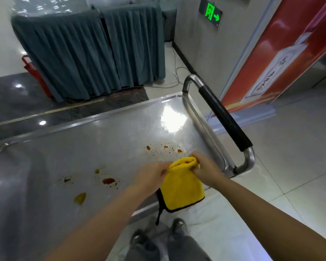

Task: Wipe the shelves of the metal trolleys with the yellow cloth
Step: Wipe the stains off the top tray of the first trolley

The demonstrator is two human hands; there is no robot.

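Head view: both the left hand [152, 174] and right hand [205, 170] grip the yellow cloth [181, 187] over the stained trolley shelf [102, 140] near its handle-end corner, on a tiled floor [290, 147].

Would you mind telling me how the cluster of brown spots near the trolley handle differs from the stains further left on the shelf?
The spots near the handle are small, scattered orange-brown droplets just beyond the yellow cloth. The left stains are fewer, larger blotches, one yellowish, farther from both hands. Both groups lie unwiped on the top shelf.

yellow cloth [181, 187] above stained trolley shelf [102, 140]
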